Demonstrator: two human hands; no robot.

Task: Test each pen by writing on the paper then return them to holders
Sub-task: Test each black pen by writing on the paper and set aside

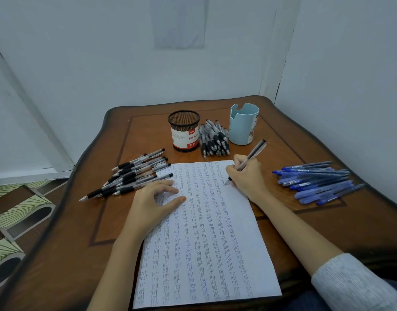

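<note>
Right now the right-hand grip (246,176) is closed round a dark pen (252,154), pinching it low on the barrel with curled fingers. The pen's top slants up and away to the right, and its tip meets the paper (206,232) near the top right edge; the fingers hide just where they press the barrel. The left-hand grip (152,198) holds nothing: it lies open and flat, fingers and thumb spread on the upper left part of the paper. The sheet lies lengthwise on the brown wooden surface (80,254), filled with columns of small repeated marks too blurred to read, and its near edge runs almost out of view at the bottom. At the far side stand a black mesh holder (184,133), whose red and white label is only partly legible, and a light blue cup (242,126), whose own wall hides most of its inside. Between them lies a heap of black pens (214,140). A second heap of black-gripped pens (134,176) lies left of the sheet, the nearest one reaching its top left corner, and a heap of blue pens (316,182) lies well to the right. Both forearms are cut off by the bottom edge, the right one in a grey sleeve (350,279).
</note>
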